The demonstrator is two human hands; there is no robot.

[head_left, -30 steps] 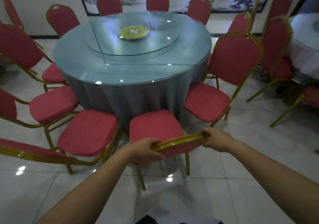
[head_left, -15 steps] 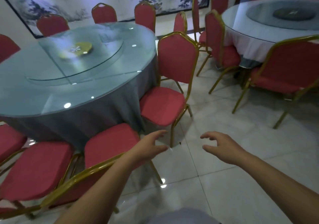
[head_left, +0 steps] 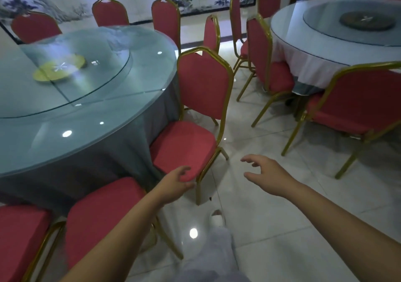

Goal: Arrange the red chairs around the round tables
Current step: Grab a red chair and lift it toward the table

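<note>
The fingers (head_left: 184, 170) of the left hand (head_left: 173, 184) curve over the front corner of the red chair (head_left: 202, 90) seat, thumb beneath; I cannot tell whether they grip. The right hand (head_left: 268, 174) hangs with fingers (head_left: 249, 158) spread above the floor (head_left: 282, 227), holding nothing. The chair stands against the round bench (head_left: 97, 116).

Red chairs (head_left: 201, 90) with gold frames; a grey-clothed bench (head_left: 121, 116) carrying a yellow disc (head_left: 58, 69); a white-clothed bench (head_left: 314, 64).

Dim, bluish lighting; ceiling lamps glare as spots on the glass tabletop (head_left: 91, 116) and the floor beside it, with wide-angle edge bending and soft blur.
</note>
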